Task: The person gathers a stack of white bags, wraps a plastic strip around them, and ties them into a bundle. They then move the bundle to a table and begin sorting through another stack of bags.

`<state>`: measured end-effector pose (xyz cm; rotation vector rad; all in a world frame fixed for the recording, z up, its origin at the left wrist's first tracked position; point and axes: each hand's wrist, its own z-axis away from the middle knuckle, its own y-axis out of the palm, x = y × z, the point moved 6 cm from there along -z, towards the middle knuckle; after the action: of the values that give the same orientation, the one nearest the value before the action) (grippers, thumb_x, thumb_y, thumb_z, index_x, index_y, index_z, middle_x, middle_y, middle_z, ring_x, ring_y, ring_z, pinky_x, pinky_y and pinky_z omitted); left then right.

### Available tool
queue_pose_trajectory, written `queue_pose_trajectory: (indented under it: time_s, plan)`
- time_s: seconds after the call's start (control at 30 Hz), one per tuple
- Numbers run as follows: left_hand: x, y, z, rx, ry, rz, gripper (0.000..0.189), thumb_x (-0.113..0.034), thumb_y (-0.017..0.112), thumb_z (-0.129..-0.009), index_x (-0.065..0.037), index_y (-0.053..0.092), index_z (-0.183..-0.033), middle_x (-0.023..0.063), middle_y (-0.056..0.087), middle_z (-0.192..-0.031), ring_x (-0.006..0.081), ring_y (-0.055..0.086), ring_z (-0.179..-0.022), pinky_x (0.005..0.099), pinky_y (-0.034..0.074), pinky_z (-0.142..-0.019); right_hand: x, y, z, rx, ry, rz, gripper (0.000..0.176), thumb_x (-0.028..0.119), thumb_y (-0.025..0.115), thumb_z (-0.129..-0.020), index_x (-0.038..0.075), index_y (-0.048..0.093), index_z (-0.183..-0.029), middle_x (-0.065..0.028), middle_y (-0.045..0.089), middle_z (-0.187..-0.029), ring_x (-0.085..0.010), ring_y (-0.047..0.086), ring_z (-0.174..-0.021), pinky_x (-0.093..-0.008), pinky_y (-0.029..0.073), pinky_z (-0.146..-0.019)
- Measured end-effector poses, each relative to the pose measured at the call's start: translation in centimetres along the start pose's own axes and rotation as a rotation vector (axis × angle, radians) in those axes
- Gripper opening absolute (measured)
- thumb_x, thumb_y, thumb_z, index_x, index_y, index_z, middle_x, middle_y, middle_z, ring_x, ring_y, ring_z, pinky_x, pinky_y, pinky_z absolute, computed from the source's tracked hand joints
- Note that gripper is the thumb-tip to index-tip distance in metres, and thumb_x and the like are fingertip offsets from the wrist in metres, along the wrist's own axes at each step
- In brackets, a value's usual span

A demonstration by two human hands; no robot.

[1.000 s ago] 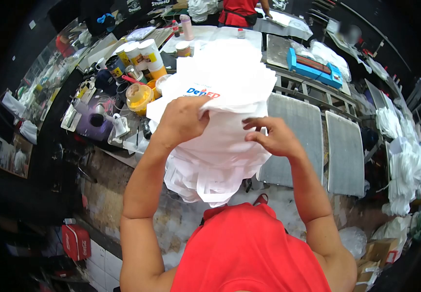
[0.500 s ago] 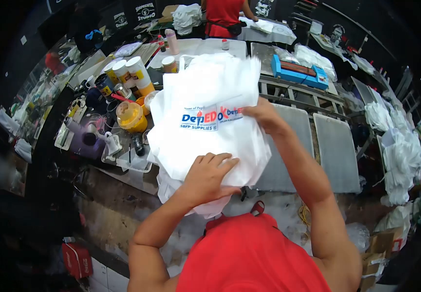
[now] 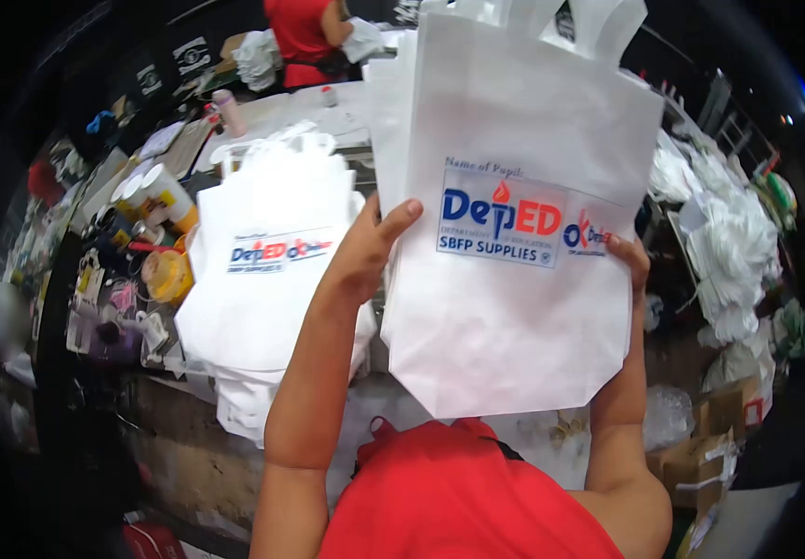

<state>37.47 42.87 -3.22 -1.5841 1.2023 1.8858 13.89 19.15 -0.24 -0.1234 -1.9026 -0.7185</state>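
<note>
white-lidded tubs (image 3: 155, 191), yellow tub (image 3: 168, 275), pink bottle (image 3: 228, 112), person in red (image 3: 298, 37) (at the far table), heaped white bags (image 3: 733, 252), cardboard boxes (image 3: 700, 456)

Cluttered workbench (image 3: 277, 110) above stained, mottled floor (image 3: 183, 433)

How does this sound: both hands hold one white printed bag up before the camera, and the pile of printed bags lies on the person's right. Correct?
Not quite. The head view shows the pile of printed bags on the person's left, not right. The rest holds: left hand and right hand hold one white printed bag up before the camera.
</note>
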Motion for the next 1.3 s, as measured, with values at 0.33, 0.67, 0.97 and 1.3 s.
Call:
queue_pose_trajectory:
  time_s: [0.33, 0.67, 0.97, 1.3]
  plan:
    - [36.7, -4.6, -0.1, -0.217, -0.567, 0.180, 0.059, -0.020, 0.067, -0.087, 0.003, 0.046, -0.138, 0.0167, 0.062, -0.124, 0.0268, 0.063, -0.112, 0.0410, 0.055, -0.091, -29.5, -26.7, 9.0, -0.298, 0.867, 0.401, 0.077, 0.041, 0.077, -0.087, -0.010, 0.047, -0.135, -0.0237, 0.063, -0.123, -0.0287, 0.065, -0.111, -0.0396, 0.054, -0.093]
    - [33.9, -3.5, -2.5, -0.209, -0.529, -0.359, 0.060, -0.005, 0.070, -0.086, 0.005, 0.043, -0.139, 0.0186, 0.062, -0.126, 0.0253, 0.065, -0.110, 0.0399, 0.054, -0.094, -30.8, -24.6, 4.7, -0.100, 0.606, 0.753, 0.065, 0.027, 0.075, -0.087, -0.002, 0.044, -0.136, -0.0210, 0.064, -0.124, -0.0288, 0.063, -0.113, -0.0381, 0.050, -0.096]
    - [26.3, -9.9, -2.9, -0.515, -0.448, -0.730, 0.074, -0.017, 0.068, -0.083, 0.005, 0.033, -0.144, 0.0316, 0.055, -0.136, 0.0409, 0.059, -0.123, 0.0392, 0.046, -0.104, -33.0, -19.0, 0.7, -0.070, 0.598, 0.266, 0.061, 0.011, 0.065, -0.085, -0.002, 0.037, -0.137, -0.0235, 0.057, -0.130, -0.0262, 0.059, -0.117, -0.0373, 0.049, -0.098]
    - [34.2, -6.1, 15.4, -0.748, -0.040, -1.156, 0.063, -0.020, 0.061, -0.091, -0.001, 0.041, -0.148, 0.0245, 0.052, -0.142, 0.0393, 0.051, -0.130, 0.0449, 0.040, -0.111, -51.2, -34.0, 0.7, 0.490, 0.384, 1.604, 0.046, 0.034, 0.046, -0.104, 0.012, 0.056, -0.143, -0.0336, 0.035, -0.152, -0.0444, 0.026, -0.145, -0.0513, 0.016, -0.123]
